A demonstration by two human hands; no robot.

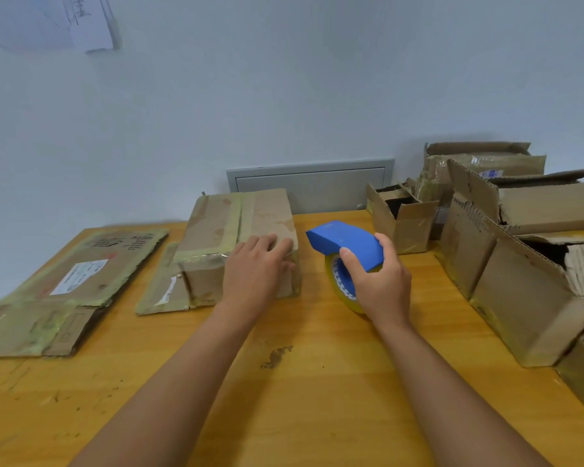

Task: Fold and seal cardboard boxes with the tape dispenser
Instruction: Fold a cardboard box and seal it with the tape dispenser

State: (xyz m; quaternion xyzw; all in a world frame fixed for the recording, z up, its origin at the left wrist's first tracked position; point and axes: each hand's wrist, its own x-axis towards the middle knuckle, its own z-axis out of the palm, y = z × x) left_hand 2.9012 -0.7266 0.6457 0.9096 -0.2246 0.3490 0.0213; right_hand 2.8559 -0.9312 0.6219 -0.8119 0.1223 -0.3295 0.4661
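Left hand (255,264) rests flat on the taped box (230,237); right hand (378,281) grips the blue tape dispenser (346,242).

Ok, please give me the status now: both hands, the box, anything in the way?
Left hand flat on box, fingers straight. Right hand grips blue dispenser, beside the box. Nothing between them.
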